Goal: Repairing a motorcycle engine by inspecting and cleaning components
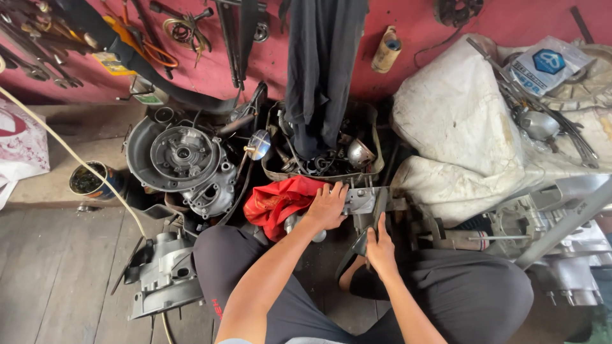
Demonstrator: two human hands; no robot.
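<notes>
I sit on the floor with my knees apart. My left hand (pixel 326 206) rests on a grey metal part (pixel 361 200) lying between my knees, fingers curled over its left end. Next to it my right hand (pixel 380 246) grips a dark flat tool (pixel 368 232) whose shaft lies against the same metal part. A crumpled red cloth (pixel 278 200) lies just left of my left hand, touching it.
A grey engine casing (pixel 185 158) sits at the left, another casing (pixel 164 274) by my left knee. A metal tray of parts (pixel 366 167) stands ahead under hanging dark clothes (pixel 322 70). White sacks (pixel 465 127) lie to the right. Tools hang on the red wall (pixel 421 38).
</notes>
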